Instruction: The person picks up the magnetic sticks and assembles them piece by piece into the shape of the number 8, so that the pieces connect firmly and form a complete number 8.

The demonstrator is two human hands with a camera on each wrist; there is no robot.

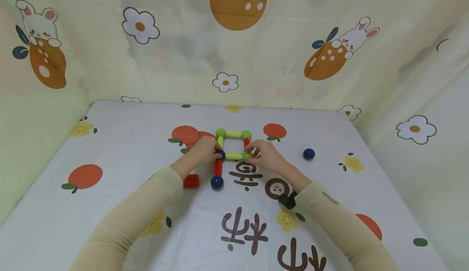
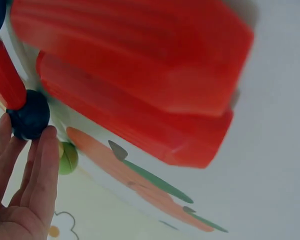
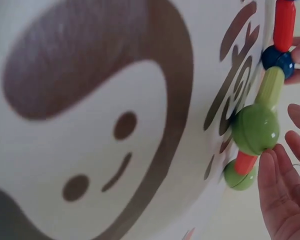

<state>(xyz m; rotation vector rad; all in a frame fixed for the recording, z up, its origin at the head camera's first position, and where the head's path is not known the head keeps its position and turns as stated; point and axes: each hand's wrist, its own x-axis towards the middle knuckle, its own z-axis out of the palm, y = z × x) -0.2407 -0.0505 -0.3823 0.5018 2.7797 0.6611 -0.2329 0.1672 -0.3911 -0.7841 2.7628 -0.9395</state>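
My left hand pinches a dark blue ball between thumb and fingers, at the near left corner of a square built of balls and rods. Fingertips of my right hand touch the green ball at the near right corner, while a thumb or finger stands apart from it. Light green rods form most of the square; its right side is a red rod. Green balls sit at the far left corner and far right corner. From the pinched ball another red rod runs nearer, ending in a blue ball.
Two loose red rods lie side by side under the left forearm, partly hidden. A single blue ball lies to the right. The white tablecloth has printed fruit, flowers and brown lettering, and a patterned curtain surrounds the table.
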